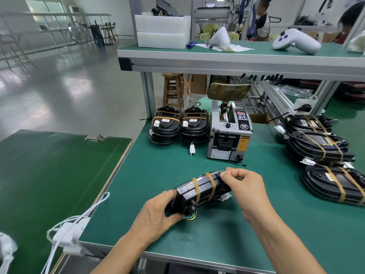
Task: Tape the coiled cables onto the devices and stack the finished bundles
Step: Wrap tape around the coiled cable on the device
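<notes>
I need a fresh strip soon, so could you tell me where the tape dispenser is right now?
In the head view the tape dispenser stands on the green bench, right of the two stacks of taped devices and behind the hands.

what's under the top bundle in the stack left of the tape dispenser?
More black devices, stacked under the top bundle beside the tape dispenser. Only their edges show; count and taping are hidden.
</notes>
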Motion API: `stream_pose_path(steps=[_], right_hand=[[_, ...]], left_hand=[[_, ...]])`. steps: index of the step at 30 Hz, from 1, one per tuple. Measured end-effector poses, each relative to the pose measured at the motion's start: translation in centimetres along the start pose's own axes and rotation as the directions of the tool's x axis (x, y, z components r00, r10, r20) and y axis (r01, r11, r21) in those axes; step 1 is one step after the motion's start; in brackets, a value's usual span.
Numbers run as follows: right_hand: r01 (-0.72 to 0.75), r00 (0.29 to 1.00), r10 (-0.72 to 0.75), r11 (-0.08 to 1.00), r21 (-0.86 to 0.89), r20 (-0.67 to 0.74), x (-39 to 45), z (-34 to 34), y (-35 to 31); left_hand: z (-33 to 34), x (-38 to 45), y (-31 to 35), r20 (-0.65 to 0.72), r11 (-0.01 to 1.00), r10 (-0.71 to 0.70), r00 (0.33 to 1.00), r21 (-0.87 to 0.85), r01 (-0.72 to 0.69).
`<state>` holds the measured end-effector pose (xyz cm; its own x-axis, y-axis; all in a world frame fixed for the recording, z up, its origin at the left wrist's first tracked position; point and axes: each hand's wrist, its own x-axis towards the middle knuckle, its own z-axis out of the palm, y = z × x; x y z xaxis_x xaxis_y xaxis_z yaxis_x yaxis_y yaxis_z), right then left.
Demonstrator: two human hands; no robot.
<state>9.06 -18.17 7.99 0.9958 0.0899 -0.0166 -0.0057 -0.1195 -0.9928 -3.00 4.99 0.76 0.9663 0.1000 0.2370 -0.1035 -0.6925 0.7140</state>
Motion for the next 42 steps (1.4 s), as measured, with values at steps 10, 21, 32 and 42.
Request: stream_pose_path(steps=[10,21,32,42], right_hand=[[0.028,0.999,-0.03,0.996,-0.082,-0.03,-0.2,0.1,0.1],[0.015,0.998,-0.019,0.997,-0.071,-0.055,-0.1,0.4,0.2],[-0.021,0.989,0.03,0.998,0.06,-0.143,-0.5,0.3,1.0],[0.003,0.983,-0.012,0.999,-0.051,-0.183,-0.5,0.9,1.6]], left_hand=[[0.1,0.0,0.0,-0.002,1.0,0.001,1.0,0.004,-0.001],[0.2,0.0,-0.3,-0.01,1.0,0.018,1.0,0.006,-0.018],[0.2,0.0,-0.3,0.005,1.0,-0.012,1.0,0.016,0.012],[0.2,0.0,-0.3,0.011,0.999,-0.011,1.0,0.03,0.011]])
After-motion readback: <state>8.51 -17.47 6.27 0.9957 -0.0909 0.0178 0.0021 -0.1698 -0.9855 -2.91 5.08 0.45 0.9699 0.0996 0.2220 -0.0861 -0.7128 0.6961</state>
